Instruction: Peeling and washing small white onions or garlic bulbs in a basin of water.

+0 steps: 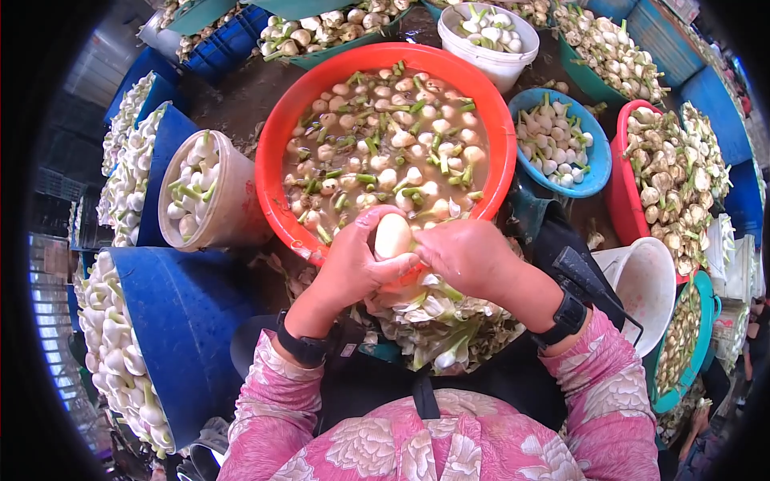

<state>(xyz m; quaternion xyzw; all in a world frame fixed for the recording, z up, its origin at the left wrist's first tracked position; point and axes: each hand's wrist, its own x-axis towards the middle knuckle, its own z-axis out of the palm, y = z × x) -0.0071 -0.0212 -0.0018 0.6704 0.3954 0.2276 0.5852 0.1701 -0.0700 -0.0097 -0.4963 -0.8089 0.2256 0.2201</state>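
My left hand (356, 255) holds a pale, smooth garlic bulb (393, 237) between thumb and fingers, over the near rim of a red plastic tub (267, 180). On the bulb's right side, the fingers of my right hand (463, 252) pinch its stem end. Many garlic bulbs (403, 138) and cut green stem pieces (366, 178) float in the tub's brown water. Below my hands, between my legs, lies a heap of peeled garlic skins and leaves (457, 327).
A bucket of bulbs (240, 198) stands left of the tub, above a large blue bin (186, 324). At right are a light-blue basin (598, 171), a red basin (619, 186) and a white bucket (646, 294). Another white bucket (487, 60) stands behind.
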